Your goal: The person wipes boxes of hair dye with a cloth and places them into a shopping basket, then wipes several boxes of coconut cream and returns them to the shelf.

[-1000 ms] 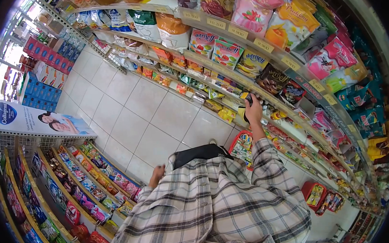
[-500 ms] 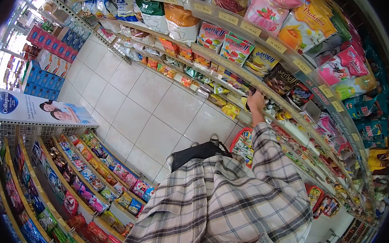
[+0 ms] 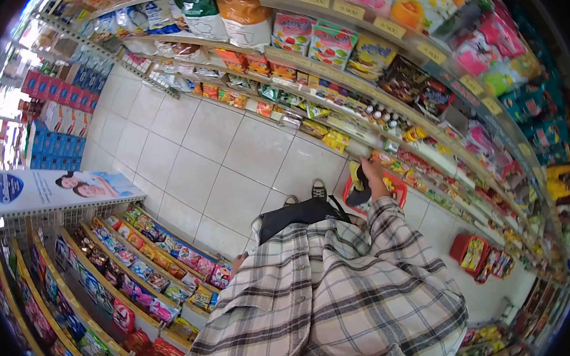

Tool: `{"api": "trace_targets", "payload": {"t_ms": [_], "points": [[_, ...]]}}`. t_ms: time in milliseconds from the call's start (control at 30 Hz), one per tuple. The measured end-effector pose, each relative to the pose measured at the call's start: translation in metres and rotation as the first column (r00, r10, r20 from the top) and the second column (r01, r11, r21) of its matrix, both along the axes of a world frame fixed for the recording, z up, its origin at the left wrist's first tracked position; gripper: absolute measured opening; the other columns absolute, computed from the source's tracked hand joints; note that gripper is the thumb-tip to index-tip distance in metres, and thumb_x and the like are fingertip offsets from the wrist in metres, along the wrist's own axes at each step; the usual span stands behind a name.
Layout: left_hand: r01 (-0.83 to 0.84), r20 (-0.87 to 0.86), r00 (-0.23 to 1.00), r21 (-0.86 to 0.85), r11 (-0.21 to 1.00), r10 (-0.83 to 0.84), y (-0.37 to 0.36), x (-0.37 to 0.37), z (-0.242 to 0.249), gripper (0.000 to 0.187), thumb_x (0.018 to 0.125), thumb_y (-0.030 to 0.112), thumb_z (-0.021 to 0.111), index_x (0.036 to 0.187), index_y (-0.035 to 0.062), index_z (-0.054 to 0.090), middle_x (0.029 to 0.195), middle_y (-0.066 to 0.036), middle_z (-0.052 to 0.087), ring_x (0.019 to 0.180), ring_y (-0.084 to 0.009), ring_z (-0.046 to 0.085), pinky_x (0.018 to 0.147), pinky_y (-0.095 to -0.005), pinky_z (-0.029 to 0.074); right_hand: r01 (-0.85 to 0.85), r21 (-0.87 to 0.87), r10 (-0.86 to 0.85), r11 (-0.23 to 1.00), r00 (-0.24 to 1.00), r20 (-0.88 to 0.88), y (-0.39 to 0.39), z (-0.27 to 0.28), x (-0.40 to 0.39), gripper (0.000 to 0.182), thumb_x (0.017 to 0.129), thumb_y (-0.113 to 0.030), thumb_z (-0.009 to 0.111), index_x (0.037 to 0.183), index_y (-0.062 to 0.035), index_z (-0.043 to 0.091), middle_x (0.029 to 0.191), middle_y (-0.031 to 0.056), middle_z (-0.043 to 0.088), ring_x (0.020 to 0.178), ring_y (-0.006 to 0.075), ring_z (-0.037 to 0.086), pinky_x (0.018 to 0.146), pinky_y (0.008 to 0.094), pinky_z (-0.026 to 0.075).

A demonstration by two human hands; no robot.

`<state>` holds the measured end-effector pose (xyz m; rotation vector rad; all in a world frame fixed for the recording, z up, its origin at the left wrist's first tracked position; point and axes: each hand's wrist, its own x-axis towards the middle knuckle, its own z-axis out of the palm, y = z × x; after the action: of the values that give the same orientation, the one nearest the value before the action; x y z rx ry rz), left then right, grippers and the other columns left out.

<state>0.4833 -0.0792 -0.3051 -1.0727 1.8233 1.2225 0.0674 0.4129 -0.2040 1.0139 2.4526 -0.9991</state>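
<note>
My right hand (image 3: 375,177) is closed around a limp black and yellow cloth (image 3: 357,185), which hangs down from the fingers. Directly under it, a red plastic basket (image 3: 400,192) stands on the floor beside the shelf, its contents partly covered by the hand and cloth. Only a small part of my left hand (image 3: 239,262) shows at the left edge of the plaid shirt, close to the candy rack; its fingers are too hidden to read.
On the right, a long shelf unit carries pudding packets (image 3: 382,55), small bottles (image 3: 381,116) and price strips. Candy racks (image 3: 139,264) fill the left side below a collagen sign (image 3: 61,187). Another red basket (image 3: 462,248) sits on the tiled floor (image 3: 198,171).
My right hand has come down from the shelf of small bottles to above the red basket, with the cloth in it. Part of my left hand now shows beside the candy rack.
</note>
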Motion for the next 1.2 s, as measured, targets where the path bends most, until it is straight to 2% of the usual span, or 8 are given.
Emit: {"api": "trace_targets", "payload": {"t_ms": [133, 500, 600, 667, 767, 867, 1067, 1200], "points": [[0.124, -0.033, 0.992, 0.079, 0.989, -0.122, -0.04, -0.027, -0.051, 0.05, 0.091, 0.048, 0.053, 0.106, 0.0002, 0.06, 0.094, -0.018, 0.065, 0.082, -0.0314, 0.066, 0.072, -0.0433, 0.051, -0.026, -0.575, -0.017, 0.818, 0.997, -0.069, 0.046, 0.036, 0.148, 0.032, 0.082, -0.03, 0.069, 0.096, -0.0008, 0.072, 0.088, 0.0076, 0.07, 0.085, 0.0182, 0.066, 0.075, 0.0331, 0.051], [0.615, 0.074, 0.786, 0.006, 0.789, -0.614, 0.007, -0.298, -0.017, 0.05, 0.092, 0.045, 0.053, 0.117, 0.0018, 0.055, 0.086, -0.013, 0.065, 0.064, -0.0248, 0.066, 0.05, -0.0356, 0.053, 0.572, -0.265, -0.274, 0.776, 0.685, 0.675, 0.024, 0.057, 0.472, 0.037, 0.077, -0.032, 0.063, 0.097, -0.0014, 0.069, 0.092, 0.0108, 0.07, 0.077, 0.0243, 0.066, 0.068, 0.0382, 0.053], [0.645, -0.059, 0.763, 0.004, 0.764, -0.644, 0.088, -0.341, 0.009, 0.048, 0.092, 0.044, 0.054, 0.117, 0.0032, 0.055, 0.088, -0.012, 0.067, 0.066, -0.023, 0.067, 0.051, -0.0341, 0.052, -0.425, -0.165, 0.451, 0.89, 0.875, 0.176, 0.02, 0.023, 0.569, 0.027, 0.082, -0.024, 0.054, 0.099, -0.0087, 0.07, 0.097, 0.0192, 0.068, 0.091, 0.0349, 0.066, 0.076, 0.042, 0.053], [0.678, -0.082, 0.735, 0.067, 0.732, -0.674, 0.149, -0.353, 0.026, 0.046, 0.092, 0.043, 0.054, 0.118, 0.005, 0.054, 0.094, -0.011, 0.065, 0.071, -0.02, 0.065, 0.056, -0.0327, 0.051, -0.448, -0.057, 0.42, 0.892, 0.776, 0.47, 0.025, -0.144, 0.681, 0.032, 0.076, -0.03, 0.061, 0.093, -0.0047, 0.07, 0.093, 0.0171, 0.07, 0.088, 0.0336, 0.068, 0.073, 0.0383, 0.054], [0.773, -0.123, 0.634, 0.074, 0.63, -0.763, 0.227, -0.345, 0.036, 0.042, 0.092, 0.042, 0.054, 0.116, 0.007, 0.056, 0.096, -0.01, 0.065, 0.073, -0.0177, 0.065, 0.057, -0.0305, 0.05, 0.618, 0.124, -0.619, 0.776, 0.708, 0.341, 0.042, -0.081, 0.608, 0.026, 0.074, -0.024, 0.067, 0.083, 0.0001, 0.064, 0.079, 0.0179, 0.067, 0.079, 0.034, 0.066, 0.07, 0.04, 0.052], [0.853, -0.146, 0.519, 0.027, 0.521, -0.842, 0.286, -0.324, 0.007, 0.038, 0.093, 0.042, 0.055, 0.113, 0.0091, 0.058, 0.094, -0.008, 0.065, 0.072, -0.017, 0.065, 0.056, -0.0285, 0.049, 0.69, 0.175, -0.706, 0.702, 0.706, 0.051, 0.085, -0.054, 0.511, 0.025, 0.07, -0.016, 0.07, 0.089, -0.0014, 0.062, 0.077, 0.0099, 0.063, 0.073, 0.0237, 0.06, 0.071, 0.0358, 0.048], [0.94, -0.013, 0.342, 0.003, 0.342, -0.94, 0.403, -0.266, -0.057, 0.038, 0.09, 0.04, 0.059, 0.112, 0.009, 0.058, 0.106, -0.012, 0.066, 0.087, -0.0241, 0.064, 0.079, -0.0355, 0.05, 0.813, -0.58, -0.99, -0.052, -0.12, -0.08, 0.145, -0.127, 0.383, 0.019, 0.079, -0.007, 0.065, 0.096, -0.0033, 0.058, 0.088, 0.0046, 0.057, 0.085, 0.017, 0.054, 0.081, 0.0299, 0.044], [0.95, -0.189, 0.155, -0.242, 0.199, -0.97, 0.464, -0.265, -0.171, 0.041, 0.08, 0.024, 0.071, 0.11, 0.0033, 0.052, 0.094, -0.019, 0.06, 0.092, -0.0355, 0.061, 0.083, -0.0433, 0.049, 0.843, -0.486, -0.956, 0.231, 0.29, 0.047, 0.09, -0.171, 0.355, 0.024, 0.077, -0.002, 0.063, 0.1, -0.0047, 0.058, 0.086, 0.0037, 0.056, 0.082, 0.0156, 0.053, 0.079, 0.0296, 0.045]]}}
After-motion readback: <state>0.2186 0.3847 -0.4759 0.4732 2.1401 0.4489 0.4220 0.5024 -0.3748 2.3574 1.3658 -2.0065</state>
